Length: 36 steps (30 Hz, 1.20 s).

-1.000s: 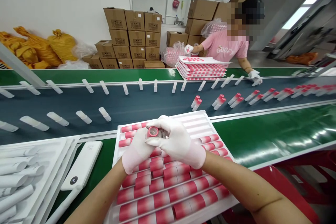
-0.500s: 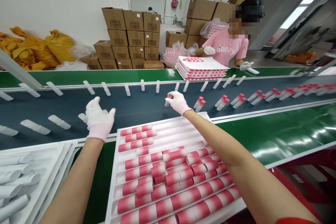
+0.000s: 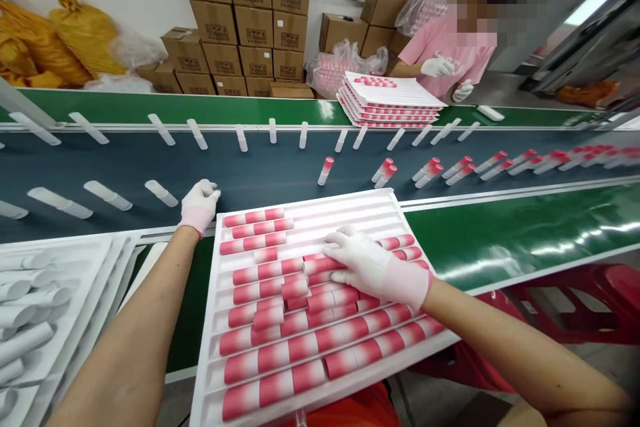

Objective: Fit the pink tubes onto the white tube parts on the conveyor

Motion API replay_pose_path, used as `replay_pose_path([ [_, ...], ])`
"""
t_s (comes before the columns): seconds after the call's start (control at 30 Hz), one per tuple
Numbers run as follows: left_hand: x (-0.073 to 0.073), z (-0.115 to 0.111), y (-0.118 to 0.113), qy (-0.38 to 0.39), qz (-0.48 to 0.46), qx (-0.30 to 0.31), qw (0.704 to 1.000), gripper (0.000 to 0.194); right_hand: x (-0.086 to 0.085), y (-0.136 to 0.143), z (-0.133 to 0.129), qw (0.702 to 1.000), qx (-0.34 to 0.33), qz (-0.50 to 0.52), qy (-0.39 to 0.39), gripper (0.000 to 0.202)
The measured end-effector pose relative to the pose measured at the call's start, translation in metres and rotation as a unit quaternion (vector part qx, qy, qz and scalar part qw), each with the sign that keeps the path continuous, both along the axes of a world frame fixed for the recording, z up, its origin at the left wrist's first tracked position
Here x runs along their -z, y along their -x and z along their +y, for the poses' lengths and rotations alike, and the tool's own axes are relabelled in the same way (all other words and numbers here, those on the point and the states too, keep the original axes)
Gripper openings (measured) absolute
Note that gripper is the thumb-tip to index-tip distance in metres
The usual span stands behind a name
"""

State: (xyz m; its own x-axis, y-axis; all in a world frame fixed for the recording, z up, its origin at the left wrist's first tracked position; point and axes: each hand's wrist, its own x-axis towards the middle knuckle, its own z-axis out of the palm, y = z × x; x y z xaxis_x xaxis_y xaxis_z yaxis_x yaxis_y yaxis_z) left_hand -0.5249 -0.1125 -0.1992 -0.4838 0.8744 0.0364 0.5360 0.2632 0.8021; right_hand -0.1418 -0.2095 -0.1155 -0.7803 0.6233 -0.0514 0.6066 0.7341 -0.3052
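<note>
My left hand [image 3: 200, 205], in a white glove, is closed at the near edge of the dark conveyor [image 3: 255, 180]. Its fingers are round a white tube, mostly hidden by the glove. My gloved right hand [image 3: 363, 265] reaches over the white ridged tray [image 3: 345, 210]. Fingers and thumb bend round a pink-and-white sleeve [image 3: 320, 265], partly covered by the hand. Rows of similar sleeves [image 3: 300, 347] fill the tray's near part, some lying loose on top. Beyond the tray, a white tube with a pink top [image 3: 326, 171] stands on the conveyor.
White tubes [image 3: 161, 193] stand in two rows on the conveyor, with pink-topped ones [image 3: 430, 173] at right. Stacked trays of white tubes [image 3: 25, 333] lie at left. Across the belt, a co-worker in pink [image 3: 450, 47] stands behind stacked trays [image 3: 390, 103]. Red stools [image 3: 575, 300] are at right.
My right hand has left the conveyor and come back over the tray's sleeves. The tube it held now stands pink-topped on the belt. My left hand has closed. The view has tilted down.
</note>
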Motion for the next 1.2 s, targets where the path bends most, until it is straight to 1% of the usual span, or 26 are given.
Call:
replay_pose_path([
  [0.03,-0.007,-0.005,-0.004,-0.012,0.002,0.008,1.000,0.013,0.002,-0.001,-0.007,1.000,0.009,-0.002,-0.019,0.011],
  [0.1,-0.027,-0.019,-0.016,-0.056,0.010,0.019,0.998,0.017,0.001,0.000,-0.011,0.998,0.033,0.047,-0.033,0.013],
  [0.17,-0.051,-0.039,-0.037,-0.119,0.004,0.056,0.991,0.020,-0.009,0.002,-0.007,0.986,0.064,0.156,-0.003,0.017],
  [0.2,-0.063,-0.051,-0.051,-0.150,-0.007,0.093,0.984,0.020,-0.016,0.004,-0.004,0.972,0.084,0.217,0.023,0.019],
  [0.23,-0.074,-0.063,-0.066,-0.163,-0.028,0.143,0.976,0.019,-0.024,0.007,-0.001,0.954,0.108,0.273,0.052,0.021],
  [0.27,-0.083,-0.076,-0.083,-0.148,-0.060,0.197,0.967,0.021,-0.031,0.011,0.001,0.934,0.132,0.324,0.077,0.023],
  [0.3,-0.090,-0.088,-0.098,-0.126,-0.075,0.249,0.957,0.023,-0.038,0.015,0.002,0.910,0.157,0.370,0.101,0.024],
  [0.37,-0.099,-0.108,-0.126,-0.048,-0.102,0.325,0.939,0.024,-0.049,0.025,0.004,0.855,0.196,0.453,0.158,0.024],
  [0.43,-0.102,-0.120,-0.144,0.021,-0.114,0.354,0.928,0.022,-0.053,0.034,0.005,0.794,0.205,0.530,0.216,0.025],
  [0.5,-0.104,-0.126,-0.153,0.053,-0.126,0.352,0.926,0.021,-0.052,0.043,0.005,0.741,0.189,0.585,0.269,0.029],
  [0.53,-0.104,-0.127,-0.155,0.055,-0.134,0.351,0.925,0.021,-0.051,0.046,0.004,0.725,0.176,0.601,0.288,0.031],
  [0.57,-0.105,-0.127,-0.156,0.053,-0.143,0.354,0.923,0.021,-0.050,0.049,0.004,0.716,0.165,0.608,0.303,0.032],
  [0.63,-0.106,-0.126,-0.156,0.050,-0.156,0.359,0.919,0.023,-0.049,0.053,0.002,0.716,0.159,0.601,0.318,0.034],
  [0.73,-0.107,-0.125,-0.157,0.056,-0.158,0.354,0.920,0.026,-0.049,0.054,0.001,0.733,0.169,0.579,0.316,0.035],
  [0.87,-0.107,-0.125,-0.156,0.078,-0.138,0.368,0.916,0.025,-0.047,0.055,-0.002,0.747,0.162,0.557,0.324,0.030],
  [0.93,-0.105,-0.125,-0.154,0.069,-0.103,0.356,0.926,0.028,-0.043,0.057,-0.005,0.766,0.154,0.537,0.317,0.024],
  [0.97,-0.103,-0.124,-0.153,0.054,-0.085,0.349,0.932,0.030,-0.041,0.058,-0.006,0.780,0.153,0.527,0.301,0.022],
  [1.03,-0.099,-0.123,-0.151,0.019,-0.069,0.342,0.937,0.032,-0.039,0.061,-0.007,0.813,0.152,0.510,0.236,0.020],
  [1.1,-0.096,-0.122,-0.149,0.007,-0.083,0.350,0.933,0.033,-0.039,0.063,-0.004,0.843,0.145,0.492,0.164,0.024],
  [1.13,-0.096,-0.120,-0.148,0.013,-0.098,0.357,0.929,0.032,-0.040,0.063,-0.002,0.854,0.136,0.481,0.144,0.028],
  [1.2,-0.094,-0.117,-0.147,0.035,-0.123,0.371,0.920,0.031,-0.044,0.064,0.003,0.867,0.116,0.461,0.149,0.033],
])
